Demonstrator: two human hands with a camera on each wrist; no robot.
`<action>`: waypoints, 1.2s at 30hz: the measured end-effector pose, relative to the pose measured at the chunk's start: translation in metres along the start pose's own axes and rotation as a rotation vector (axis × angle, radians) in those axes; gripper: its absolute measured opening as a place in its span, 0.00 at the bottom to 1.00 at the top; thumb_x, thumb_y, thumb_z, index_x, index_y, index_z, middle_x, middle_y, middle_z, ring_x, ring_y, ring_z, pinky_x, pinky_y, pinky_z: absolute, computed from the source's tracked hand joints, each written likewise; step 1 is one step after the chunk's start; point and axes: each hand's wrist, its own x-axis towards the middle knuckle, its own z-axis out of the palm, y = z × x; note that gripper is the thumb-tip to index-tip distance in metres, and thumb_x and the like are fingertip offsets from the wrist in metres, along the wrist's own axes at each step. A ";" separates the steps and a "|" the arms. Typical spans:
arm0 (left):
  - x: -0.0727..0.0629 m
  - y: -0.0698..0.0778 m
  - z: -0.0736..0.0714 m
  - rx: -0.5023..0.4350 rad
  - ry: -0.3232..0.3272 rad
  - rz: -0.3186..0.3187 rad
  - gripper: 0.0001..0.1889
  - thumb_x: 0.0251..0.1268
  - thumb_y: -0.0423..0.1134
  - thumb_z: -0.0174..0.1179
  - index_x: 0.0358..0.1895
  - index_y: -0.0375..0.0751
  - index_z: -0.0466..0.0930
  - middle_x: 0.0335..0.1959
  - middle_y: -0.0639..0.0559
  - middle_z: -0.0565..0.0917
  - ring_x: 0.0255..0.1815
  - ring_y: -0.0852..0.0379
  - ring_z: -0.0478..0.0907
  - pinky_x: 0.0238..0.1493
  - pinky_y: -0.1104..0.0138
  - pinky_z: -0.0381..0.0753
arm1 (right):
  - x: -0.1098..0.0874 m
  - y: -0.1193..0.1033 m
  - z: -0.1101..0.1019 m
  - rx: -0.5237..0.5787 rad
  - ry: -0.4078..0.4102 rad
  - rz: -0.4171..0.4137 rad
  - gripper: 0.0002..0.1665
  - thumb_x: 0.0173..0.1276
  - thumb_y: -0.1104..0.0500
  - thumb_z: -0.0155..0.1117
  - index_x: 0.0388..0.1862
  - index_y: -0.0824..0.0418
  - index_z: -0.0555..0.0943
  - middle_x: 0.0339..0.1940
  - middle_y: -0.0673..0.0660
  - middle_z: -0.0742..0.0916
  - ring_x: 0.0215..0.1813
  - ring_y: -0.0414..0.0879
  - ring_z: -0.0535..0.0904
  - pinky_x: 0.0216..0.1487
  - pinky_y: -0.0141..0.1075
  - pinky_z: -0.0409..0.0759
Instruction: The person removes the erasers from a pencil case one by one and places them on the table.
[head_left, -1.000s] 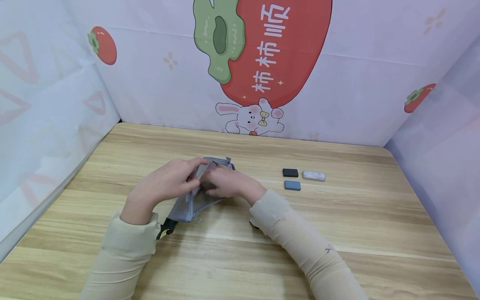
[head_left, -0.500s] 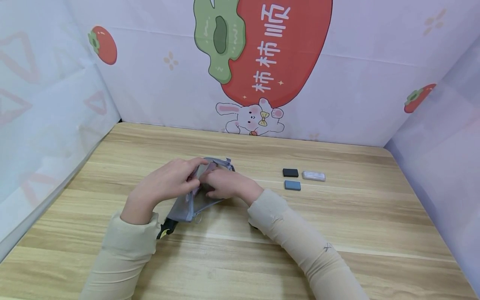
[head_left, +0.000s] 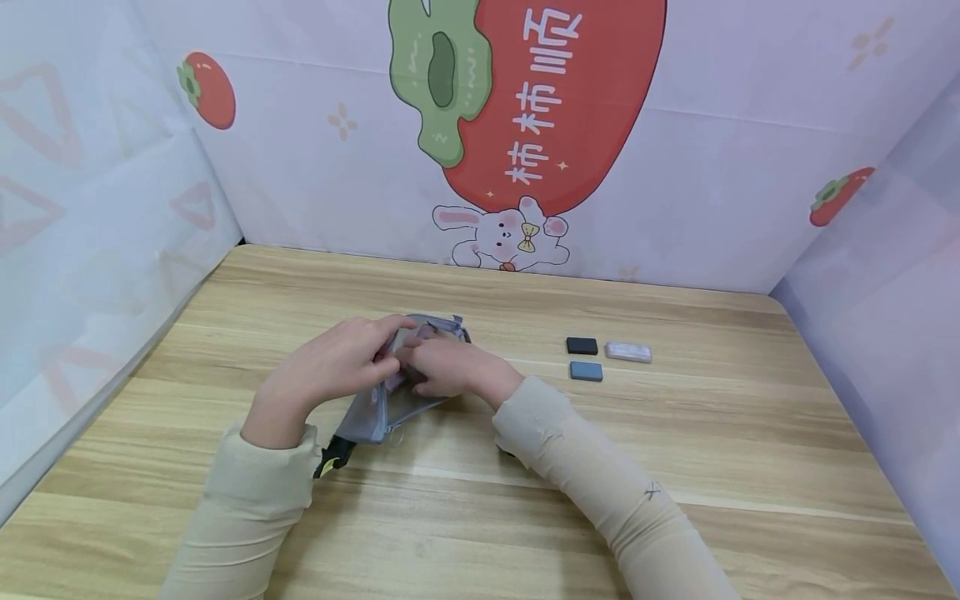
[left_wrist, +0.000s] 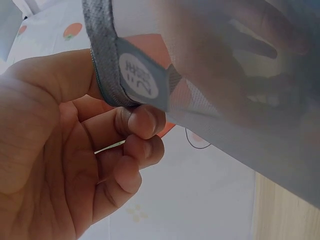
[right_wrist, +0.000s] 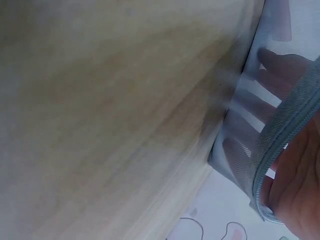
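A grey see-through mesh zip pouch (head_left: 365, 419) stands with its mouth unzipped on the wooden table. My left hand (head_left: 330, 358) pinches the zip edge between thumb and fingers, beside a grey tag (left_wrist: 142, 75) with a round white label. Reaching in through the mouth is my right hand (head_left: 457, 367). Its fingers (right_wrist: 245, 107) show through the mesh in the right wrist view, spread and loosely extended, with nothing seen gripped in them. A pinkish item (head_left: 426, 332) shows inside the pouch near the right fingertips.
To the right lie a small black block (head_left: 581, 346), a blue block (head_left: 586, 372) and a whitish block (head_left: 628, 352). A black piece with a yellow mark (head_left: 335, 457) shows by the left cuff. Printed cloth walls (head_left: 300, 167) border the wooden table (head_left: 450, 517).
My right hand and forearm have shifted slightly to the left, deeper into the pouch's mouth. The left hand holds the zip edge in the same place.
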 end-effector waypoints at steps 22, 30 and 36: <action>0.001 0.001 -0.001 0.001 -0.003 -0.005 0.25 0.60 0.30 0.53 0.64 0.35 0.73 0.15 0.58 0.65 0.17 0.63 0.59 0.22 0.71 0.61 | 0.002 -0.002 0.002 -0.026 -0.035 -0.031 0.14 0.70 0.52 0.64 0.51 0.55 0.82 0.45 0.50 0.80 0.40 0.40 0.74 0.46 0.30 0.76; 0.001 0.001 0.000 0.005 -0.003 -0.002 0.25 0.60 0.30 0.54 0.64 0.34 0.73 0.16 0.58 0.66 0.18 0.63 0.60 0.24 0.70 0.63 | 0.004 -0.004 0.002 -0.004 -0.026 -0.029 0.10 0.70 0.54 0.65 0.46 0.57 0.82 0.39 0.50 0.83 0.37 0.38 0.74 0.44 0.30 0.75; 0.000 0.001 0.001 0.004 -0.003 -0.001 0.25 0.60 0.30 0.53 0.64 0.35 0.73 0.16 0.58 0.66 0.18 0.63 0.60 0.24 0.71 0.63 | 0.003 -0.004 0.002 0.030 -0.014 -0.030 0.06 0.68 0.56 0.65 0.40 0.56 0.81 0.31 0.46 0.81 0.31 0.37 0.72 0.35 0.27 0.70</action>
